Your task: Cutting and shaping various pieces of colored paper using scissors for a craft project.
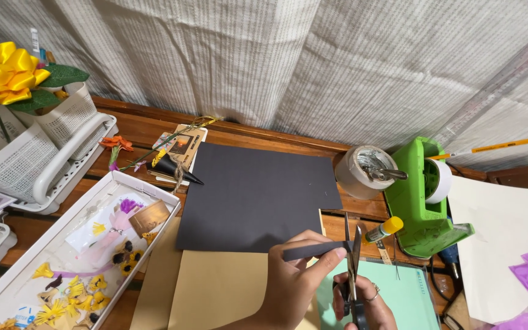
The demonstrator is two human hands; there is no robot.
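At the bottom middle of the frame, the left hand [291, 278] pinches a thin black paper strip [316, 250] between thumb and fingers. The fingers are curled tight around one end, so the strip stays flat and stiff and does not flop. The other end pokes out to the right, right into the scissors [353, 263].

The right hand [362, 302] is at the very bottom edge, just right of the left hand. Its fingers are through the black handles and closed on them, and a ring shows on one finger. The blades point up and are open just a little, with the strip sitting between them, so this is the spot where the paper meets the cut.

Just above the hands lies a big black paper sheet [255, 195] in the middle of the frame, flat on the wooden table [135, 125]. Its near edge rests on a tan sheet [215, 287]. It looks like the same paper as the strip.

To the right stand a green tape dispenser [420, 198] and a wide roll of tape [362, 174], with a glue stick [385, 230] lying near the blades. These sit close by, easy to grab.

At the lower left a white tray [7, 275] keeps little yellow paper flowers [77, 290] together. At the upper left a big yellow ribbon flower [1, 76] sits over white baskets [38, 143]
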